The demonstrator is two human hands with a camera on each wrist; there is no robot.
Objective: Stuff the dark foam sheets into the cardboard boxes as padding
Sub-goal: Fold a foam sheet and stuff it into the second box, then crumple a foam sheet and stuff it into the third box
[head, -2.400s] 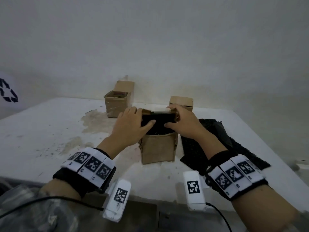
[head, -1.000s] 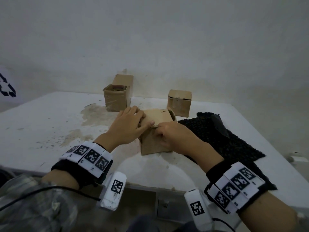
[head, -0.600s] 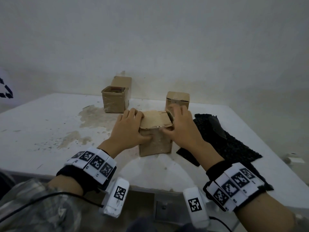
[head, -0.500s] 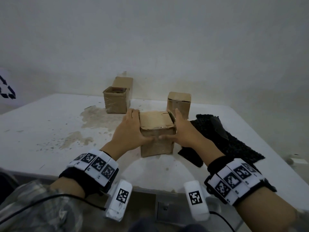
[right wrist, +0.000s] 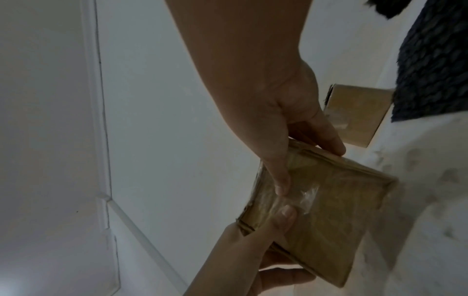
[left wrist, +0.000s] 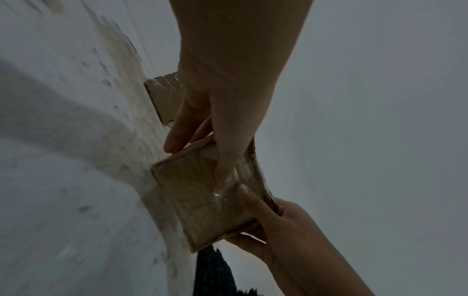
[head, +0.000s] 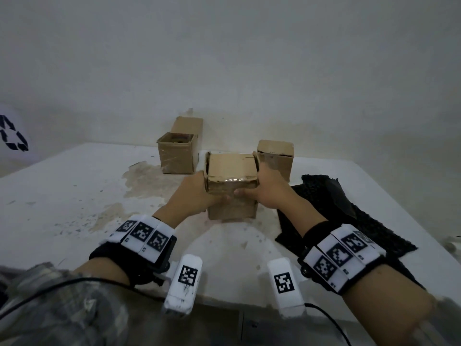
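Head view: the left hand (head: 197, 193) and right hand (head: 268, 189) each keep a closed grip on the flaps-shut cardboard box (head: 230, 171) mid-surface (head: 74, 191), thumbs pressed to its near face. Dark foam sheets (head: 331, 208) lie at 3 o'clock; farther off, an open box (head: 177, 156) sits at 11 o'clock and a closed box (head: 275, 152) at 1 o'clock.

No words, brand names or numbers can be read anywhere. The one sign is a dark recycling symbol (head: 12, 132) of three chasing arrows on a white surface at the far left. The white wrist bands (head: 142, 237) and camera housings (head: 185, 280) carry only black-and-white square coded markers.
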